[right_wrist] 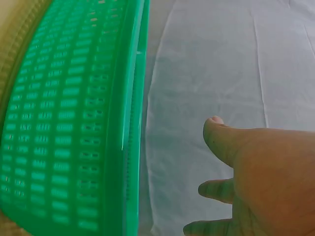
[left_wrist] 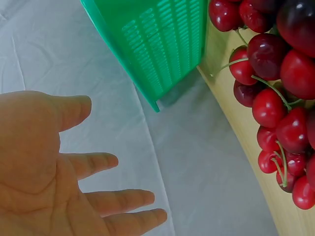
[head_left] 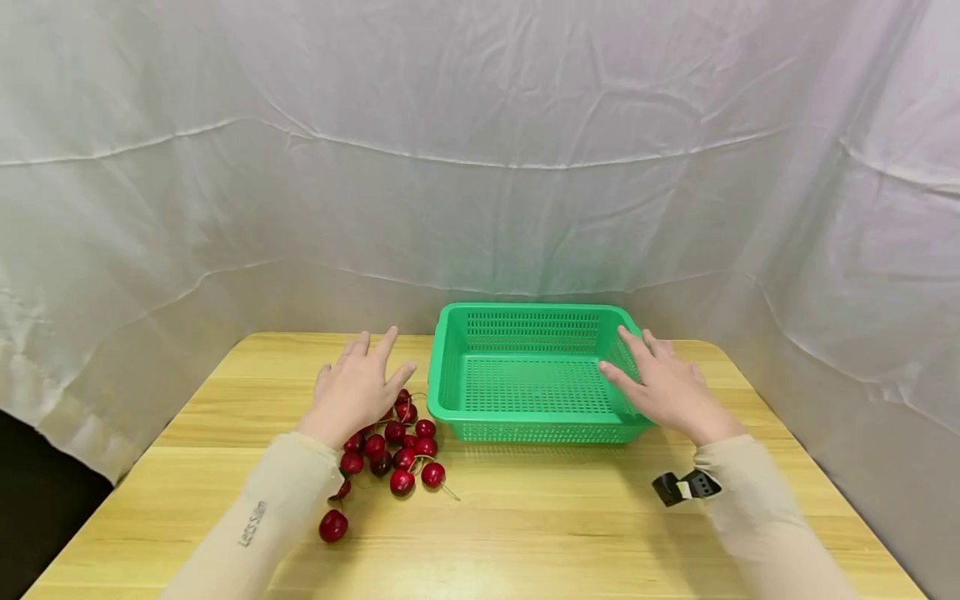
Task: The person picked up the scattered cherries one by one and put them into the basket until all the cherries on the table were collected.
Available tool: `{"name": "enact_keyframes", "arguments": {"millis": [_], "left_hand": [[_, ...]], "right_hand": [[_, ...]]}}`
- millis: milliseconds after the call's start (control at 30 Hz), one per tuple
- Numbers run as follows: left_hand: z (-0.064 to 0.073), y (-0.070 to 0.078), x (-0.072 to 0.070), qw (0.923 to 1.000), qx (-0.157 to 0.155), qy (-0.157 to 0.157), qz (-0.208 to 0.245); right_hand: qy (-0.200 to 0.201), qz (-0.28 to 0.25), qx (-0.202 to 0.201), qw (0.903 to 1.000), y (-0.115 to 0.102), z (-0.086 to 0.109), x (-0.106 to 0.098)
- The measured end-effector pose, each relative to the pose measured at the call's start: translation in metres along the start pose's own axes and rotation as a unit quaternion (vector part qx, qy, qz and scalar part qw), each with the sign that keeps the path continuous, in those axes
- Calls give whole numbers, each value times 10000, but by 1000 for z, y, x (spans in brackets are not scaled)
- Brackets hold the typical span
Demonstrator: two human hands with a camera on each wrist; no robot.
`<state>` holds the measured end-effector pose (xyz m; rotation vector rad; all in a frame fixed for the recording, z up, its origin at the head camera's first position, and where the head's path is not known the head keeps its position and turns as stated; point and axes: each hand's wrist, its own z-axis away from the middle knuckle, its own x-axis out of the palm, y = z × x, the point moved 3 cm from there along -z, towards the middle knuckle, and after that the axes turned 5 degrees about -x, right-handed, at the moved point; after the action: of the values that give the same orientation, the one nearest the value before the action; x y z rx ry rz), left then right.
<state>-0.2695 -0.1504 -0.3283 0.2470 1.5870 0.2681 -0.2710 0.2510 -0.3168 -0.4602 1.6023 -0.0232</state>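
My left hand (head_left: 356,395) hovers over the far side of a pile of dark red cherries (head_left: 403,459), fingers spread, holding nothing. In the left wrist view its palm (left_wrist: 29,162) faces the camera, apart from the cherries (left_wrist: 268,108). The right hand (head_left: 670,390), also spread and holding nothing, overlaps the right rim of a green plastic basket (head_left: 540,429) in the head view. In the right wrist view, a gap shows between its thumb (right_wrist: 219,142) and the basket wall (right_wrist: 59,132). The basket stands upright with nothing in it.
The wooden table (head_left: 510,533) carries everything, with the basket near its back edge. One cherry (head_left: 333,526) lies apart toward the front left. Behind and on both sides hangs a pale grey cloth (head_left: 495,217). A black strap device (head_left: 686,487) sits at the right wrist.
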Motion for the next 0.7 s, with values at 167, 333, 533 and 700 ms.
{"name": "enact_keyframes", "arguments": {"millis": [167,333,533,700], "left_hand": [[3,-6,-1,9999,110,51,-28],[6,-12,-1,9997,234,27,75],[8,-20,1,9990,319,29,300],[10,-29,3,9984,331,11,462]], "right_hand": [[76,-541,-151,9984,22,3,0],[77,-1092,-194,9938,44,6,3],[106,-1443,24,9895,67,10,11],[10,-1746,249,9843,79,13,18]]}}
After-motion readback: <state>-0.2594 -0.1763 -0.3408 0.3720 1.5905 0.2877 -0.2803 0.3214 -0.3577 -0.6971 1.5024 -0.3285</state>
